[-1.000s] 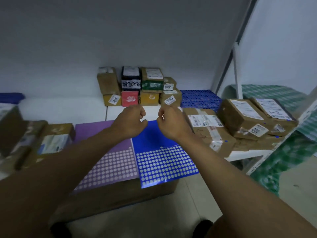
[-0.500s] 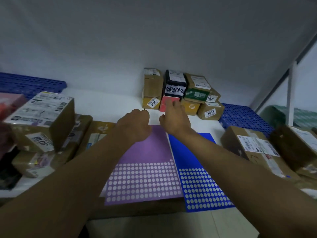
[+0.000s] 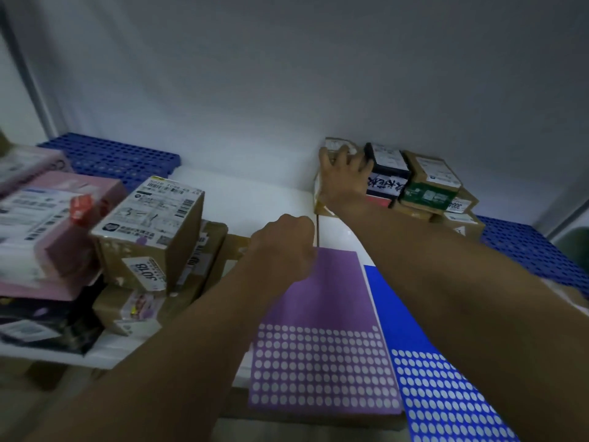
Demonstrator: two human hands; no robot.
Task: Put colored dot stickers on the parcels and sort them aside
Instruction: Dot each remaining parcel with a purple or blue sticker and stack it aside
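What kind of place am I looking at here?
Likely a parcel sorting or storage room: stacked brown cardboard parcels with shipping labels, blue perforated plastic pallets, and purple and blue dot-sticker sheets laid out for marking.

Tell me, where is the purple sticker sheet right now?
The purple sticker sheet lies in the lower middle of the head view, flat beside the blue sticker sheet on its right, just below the person's closed left hand.

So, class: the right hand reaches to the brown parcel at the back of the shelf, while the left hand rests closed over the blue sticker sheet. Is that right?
Not quite. The head view shows the left hand closed at the top edge of the purple sticker sheet, not the blue sticker sheet, which lies to its right. The right hand does reach to the brown parcel at the back.
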